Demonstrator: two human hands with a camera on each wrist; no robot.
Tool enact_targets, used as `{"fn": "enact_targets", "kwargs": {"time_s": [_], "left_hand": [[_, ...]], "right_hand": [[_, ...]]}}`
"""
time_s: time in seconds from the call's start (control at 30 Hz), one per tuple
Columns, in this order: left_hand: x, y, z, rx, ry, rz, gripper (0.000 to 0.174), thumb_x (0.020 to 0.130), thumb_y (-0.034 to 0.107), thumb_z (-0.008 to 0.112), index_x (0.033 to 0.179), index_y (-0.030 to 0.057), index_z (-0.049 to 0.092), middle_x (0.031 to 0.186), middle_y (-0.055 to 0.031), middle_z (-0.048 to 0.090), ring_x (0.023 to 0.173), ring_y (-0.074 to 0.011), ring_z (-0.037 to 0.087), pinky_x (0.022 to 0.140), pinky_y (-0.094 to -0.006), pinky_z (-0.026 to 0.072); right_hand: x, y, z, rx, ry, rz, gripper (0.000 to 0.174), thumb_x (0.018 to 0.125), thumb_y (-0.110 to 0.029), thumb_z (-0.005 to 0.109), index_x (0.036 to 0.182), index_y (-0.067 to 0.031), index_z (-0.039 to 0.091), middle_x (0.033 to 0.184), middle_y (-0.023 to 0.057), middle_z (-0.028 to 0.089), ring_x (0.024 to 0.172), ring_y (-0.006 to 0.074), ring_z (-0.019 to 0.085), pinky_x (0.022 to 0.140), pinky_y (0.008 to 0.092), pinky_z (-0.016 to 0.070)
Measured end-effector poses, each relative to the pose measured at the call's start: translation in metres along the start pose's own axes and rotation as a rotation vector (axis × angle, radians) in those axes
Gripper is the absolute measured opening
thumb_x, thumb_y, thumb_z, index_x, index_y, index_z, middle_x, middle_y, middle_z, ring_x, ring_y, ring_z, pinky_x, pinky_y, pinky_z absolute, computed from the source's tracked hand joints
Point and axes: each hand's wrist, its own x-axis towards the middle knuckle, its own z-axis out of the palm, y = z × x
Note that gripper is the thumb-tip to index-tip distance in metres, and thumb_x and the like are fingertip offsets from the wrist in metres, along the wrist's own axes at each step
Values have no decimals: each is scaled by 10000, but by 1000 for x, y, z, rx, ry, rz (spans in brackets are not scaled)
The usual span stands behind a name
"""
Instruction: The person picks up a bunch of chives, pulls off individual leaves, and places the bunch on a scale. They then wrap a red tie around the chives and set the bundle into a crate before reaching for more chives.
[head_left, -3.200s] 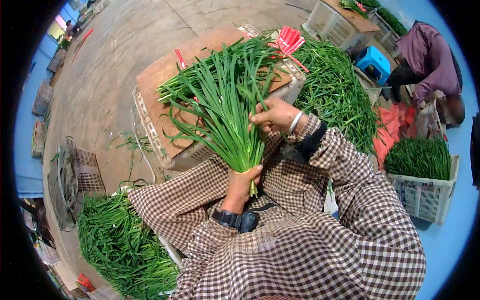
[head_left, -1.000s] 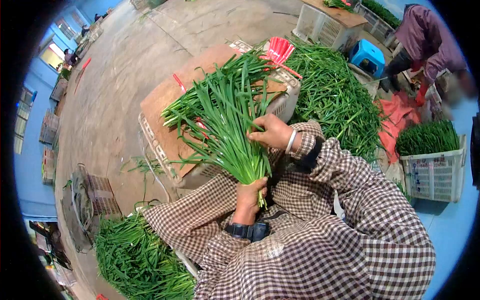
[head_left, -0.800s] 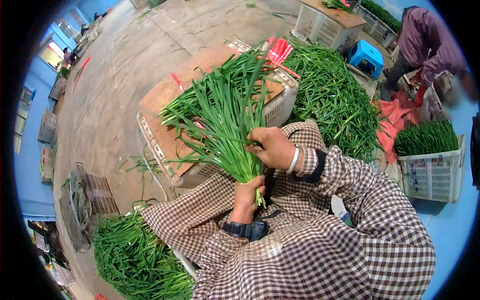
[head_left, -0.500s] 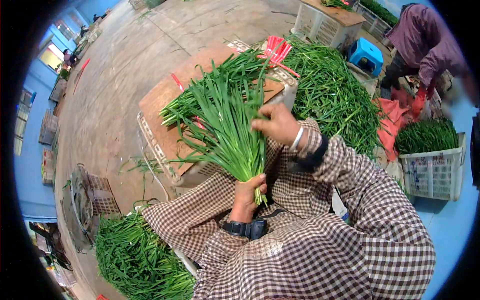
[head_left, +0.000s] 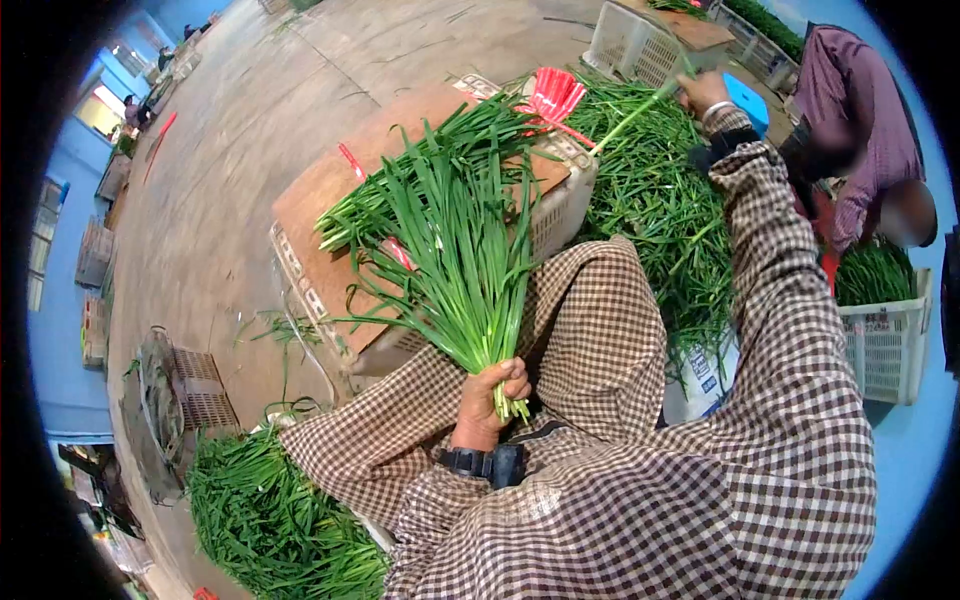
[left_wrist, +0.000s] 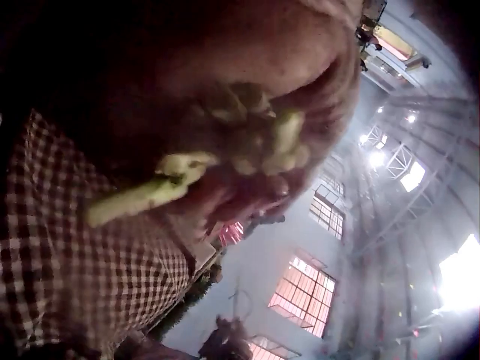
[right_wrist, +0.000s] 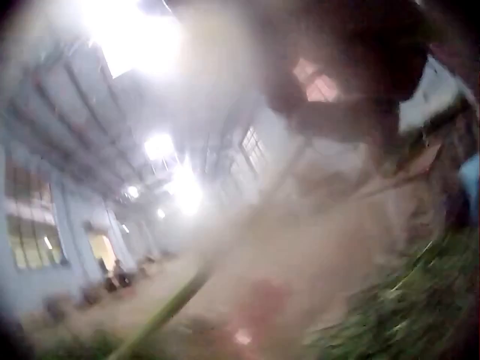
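My left hand [head_left: 488,398] grips a bunch of garlic chives [head_left: 465,265] low on its pale stems, above my lap. The leaves fan out toward the board-topped crate, overlapping a second bunch [head_left: 350,205] lying there. In the left wrist view the cut stem ends [left_wrist: 142,199] poke out of the curled left hand [left_wrist: 277,60]. Out to the far right, my right hand [head_left: 703,92] pinches a single green stalk [head_left: 632,122], blurred by motion, over the loose pile of chives [head_left: 650,190]. The right wrist view shows this stalk [right_wrist: 169,304] blurred too, with the hand dark above.
Red-and-white ties [head_left: 555,95] sit at the far corner of the board [head_left: 310,175]. Another heap of chives [head_left: 270,510] lies by my left knee. A person [head_left: 865,130] bends over a white crate [head_left: 885,350] at the right. A blue stool [head_left: 747,105] stands behind my right hand.
My right hand has left the bunch and swung far out to the right, carrying a stalk. The left hand keeps its grip. The other person has leaned lower over the crate.
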Motion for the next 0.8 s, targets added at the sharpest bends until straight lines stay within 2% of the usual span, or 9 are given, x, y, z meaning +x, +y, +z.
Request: {"fn": "enact_targets", "kwargs": {"time_s": [0.07, 0.1, 0.2, 0.33, 0.4, 0.47, 0.53, 0.6, 0.8], "left_hand": [[-2, 2, -1, -49, -99, -1, 183, 824, 142, 560, 841, -29, 498, 660, -36, 479, 517, -92, 420, 524, -245, 340], [-2, 2, -1, -100, -194, -9, 201, 829, 163, 554, 843, -28, 491, 650, -31, 467, 519, -88, 413, 534, -242, 337], [-3, 4, 5, -73, -164, -5, 202, 817, 169, 562, 847, -14, 479, 647, -23, 464, 518, -82, 411, 541, -238, 337], [-4, 3, -5, -64, -186, -39, 196, 802, 168, 563, 828, 4, 458, 640, -7, 447, 523, -78, 412, 539, -231, 333], [-7, 6, 0, -242, -257, -197, 246, 764, 180, 578, 858, -12, 457, 653, -23, 452, 525, -77, 385, 501, -221, 310], [-5, 1, 3, -235, -222, -115, 242, 744, 185, 602, 822, 20, 442, 598, 1, 420, 502, -77, 367, 509, -221, 300], [-5, 3, 3, -280, -348, -153, 214, 770, 177, 590, 813, 19, 453, 664, -20, 452, 511, -76, 404, 518, -221, 314], [-6, 2, -2, -186, -261, -85, 203, 826, 194, 583, 772, 60, 441, 603, 14, 419, 497, -74, 398, 524, -228, 315], [-7, 3, 0, -229, -332, -112, 207, 828, 208, 582, 790, 56, 447, 609, 7, 435, 494, -70, 412, 529, -221, 319]], "right_hand": [[10, 31, 4, 78, 68, 129, 334, 854, -160, 587, 627, 83, 565, 516, 125, 522, 425, 178, 508, 367, 324, 344], [-8, 24, 4, 349, 88, 169, 325, 840, -152, 603, 633, 89, 536, 547, 123, 534, 455, 182, 533, 365, 308, 350], [-59, -11, 18, 872, -168, 207, 200, 857, -96, 555, 875, 103, 570, 730, 83, 596, 454, 70, 465, 359, 183, 315], [-108, -57, 59, 1141, -458, 178, 223, 870, -101, 527, 994, 81, 558, 756, 63, 594, 470, 44, 434, 365, 147, 290], [-117, -66, 82, 1232, -428, 223, 188, 854, -89, 536, 973, 46, 589, 754, 64, 593, 472, 55, 439, 375, 169, 310], [-120, -50, 106, 1089, -388, 75, 147, 809, -60, 547, 901, 11, 636, 748, 57, 598, 533, 76, 478, 441, 222, 370], [-154, -61, 113, 1264, -518, 166, 153, 839, -78, 510, 867, 25, 620, 706, 69, 600, 468, 71, 430, 398, 204, 335], [-195, -85, 97, 1250, -762, 222, 176, 878, -103, 471, 891, 35, 581, 702, 74, 594, 433, 64, 402, 374, 194, 317], [-232, -87, 135, 1335, -845, 267, 203, 913, -136, 418, 959, 32, 522, 672, 98, 591, 423, 90, 460, 352, 215, 343]]}}
